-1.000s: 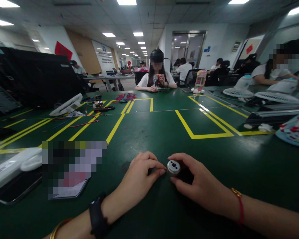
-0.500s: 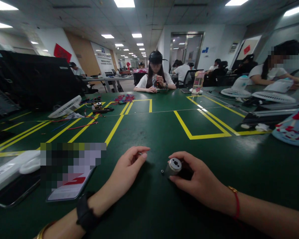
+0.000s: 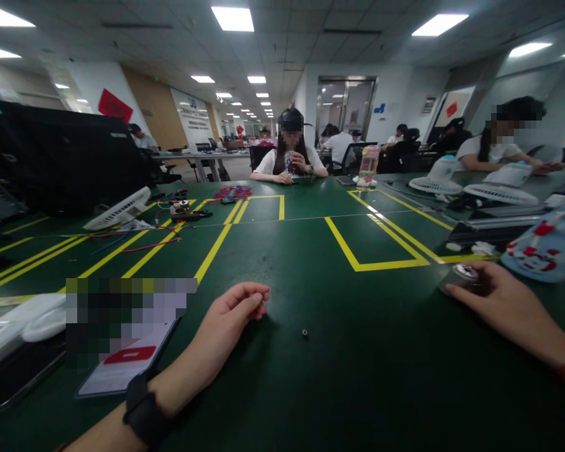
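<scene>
Motor [image 3: 464, 274] sits gripped in the right hand [image 3: 503, 301], far from the small ring [image 3: 304, 333] beside the pinched-shut left hand [image 3: 230, 314]; setting it down looks next, needing a gentle release.

A small ring [image 3: 304, 333] is seen on the table [image 3: 358, 376] at lower centre, between the left hand [image 3: 230, 314] and the right hand [image 3: 503, 301]. A phone [image 3: 122, 370] is placed lower left.

Left hand [image 3: 226, 317] loosely curled; right hand [image 3: 503, 301] outstretched, fingers clasped.
</scene>
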The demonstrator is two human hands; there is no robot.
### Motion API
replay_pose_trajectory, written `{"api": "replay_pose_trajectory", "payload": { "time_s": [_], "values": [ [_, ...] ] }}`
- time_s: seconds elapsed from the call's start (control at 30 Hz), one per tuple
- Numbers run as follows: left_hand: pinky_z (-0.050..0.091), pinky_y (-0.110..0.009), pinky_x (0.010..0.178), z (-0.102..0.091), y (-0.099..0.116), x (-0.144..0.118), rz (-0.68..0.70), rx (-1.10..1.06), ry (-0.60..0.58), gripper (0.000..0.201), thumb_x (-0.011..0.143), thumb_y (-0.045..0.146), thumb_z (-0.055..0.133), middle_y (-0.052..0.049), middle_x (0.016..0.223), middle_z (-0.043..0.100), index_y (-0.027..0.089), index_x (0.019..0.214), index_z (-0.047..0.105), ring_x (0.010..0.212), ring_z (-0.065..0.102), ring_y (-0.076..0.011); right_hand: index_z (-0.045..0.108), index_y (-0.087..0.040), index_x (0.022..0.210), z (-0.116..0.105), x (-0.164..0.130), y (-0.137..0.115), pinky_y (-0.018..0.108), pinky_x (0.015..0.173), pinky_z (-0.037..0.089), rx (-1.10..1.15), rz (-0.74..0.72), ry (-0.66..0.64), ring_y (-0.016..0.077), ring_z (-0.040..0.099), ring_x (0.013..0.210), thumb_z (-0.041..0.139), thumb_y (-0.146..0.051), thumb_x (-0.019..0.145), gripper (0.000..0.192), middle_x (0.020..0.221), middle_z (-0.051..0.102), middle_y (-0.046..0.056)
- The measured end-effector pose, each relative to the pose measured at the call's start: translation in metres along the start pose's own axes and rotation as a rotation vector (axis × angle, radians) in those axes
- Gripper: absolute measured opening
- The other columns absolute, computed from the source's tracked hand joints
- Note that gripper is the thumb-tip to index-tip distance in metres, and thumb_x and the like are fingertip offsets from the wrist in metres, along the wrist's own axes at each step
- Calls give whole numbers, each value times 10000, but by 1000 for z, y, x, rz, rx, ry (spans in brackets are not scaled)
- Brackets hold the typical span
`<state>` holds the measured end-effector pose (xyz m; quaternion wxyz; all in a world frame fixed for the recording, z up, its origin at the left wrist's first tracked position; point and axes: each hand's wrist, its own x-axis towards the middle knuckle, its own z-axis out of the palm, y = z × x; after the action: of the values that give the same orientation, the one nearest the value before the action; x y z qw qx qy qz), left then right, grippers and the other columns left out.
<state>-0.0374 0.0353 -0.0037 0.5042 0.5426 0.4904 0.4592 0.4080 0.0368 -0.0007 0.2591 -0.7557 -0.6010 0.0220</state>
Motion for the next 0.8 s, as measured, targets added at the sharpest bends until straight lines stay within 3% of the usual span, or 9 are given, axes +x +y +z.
{"api": "replay_pose_trajectory", "payload": {
  "time_s": [0.2,0.33,0.4,0.47,0.5,0.53,0.63,0.67,0.8],
  "values": [
    [429,-246,613,-13,9,-8,-9,105,2,158,846,285,582,-7,843,648,203,951,667,702,576,-148,520,-220,1039,-7,10,23,371,605,483,-90,44,106,250,605,732,552,-592,705,500,931,611,126],
    [436,-260,649,-13,4,-10,22,213,36,154,827,300,593,11,767,641,214,926,674,704,579,-163,502,-186,1085,-4,17,35,385,667,484,-141,42,91,283,614,803,512,-604,729,549,980,599,148],
    [441,-269,666,-11,3,-11,28,230,37,154,827,299,590,13,757,638,213,925,672,709,583,-169,481,-130,1155,-3,13,26,452,797,456,-242,16,198,350,573,959,539,-625,702,674,1064,565,198],
    [445,-278,674,-8,2,-10,33,248,33,156,827,301,585,8,773,642,210,921,669,709,589,-174,454,-112,1224,0,0,0,503,945,366,-293,-139,343,379,470,1130,585,-607,684,744,1172,512,210],
    [445,-279,675,-6,3,-10,35,256,31,154,824,303,586,6,777,643,208,914,669,706,590,-175,454,-135,1241,4,-10,-20,501,985,335,-257,-256,338,356,435,1174,596,-585,696,721,1211,494,186],
    [443,-278,671,-5,3,-10,36,264,30,153,821,305,588,7,773,643,207,907,668,700,589,-174,456,-172,1252,8,-21,-43,472,1013,326,-169,-390,264,304,429,1189,587,-545,733,652,1238,485,144],
    [425,-269,648,-5,6,-11,37,291,35,151,815,311,590,20,697,620,208,892,671,674,579,-176,513,-268,1237,29,-55,-120,365,955,408,142,-621,-334,181,475,1116,524,-478,829,460,1254,482,63],
    [420,-266,642,-5,7,-11,38,299,40,151,812,312,591,23,682,612,209,888,672,667,575,-176,535,-278,1228,37,-65,-144,353,939,415,225,-651,-439,170,481,1089,532,-472,828,444,1238,493,57],
    [410,-258,618,-7,10,-13,33,313,68,163,804,317,588,20,696,609,205,891,670,639,564,-171,676,-244,994,64,-77,-198,352,896,405,339,-713,-509,169,476,1001,568,-402,822,258,1049,575,51]
  ]
}}
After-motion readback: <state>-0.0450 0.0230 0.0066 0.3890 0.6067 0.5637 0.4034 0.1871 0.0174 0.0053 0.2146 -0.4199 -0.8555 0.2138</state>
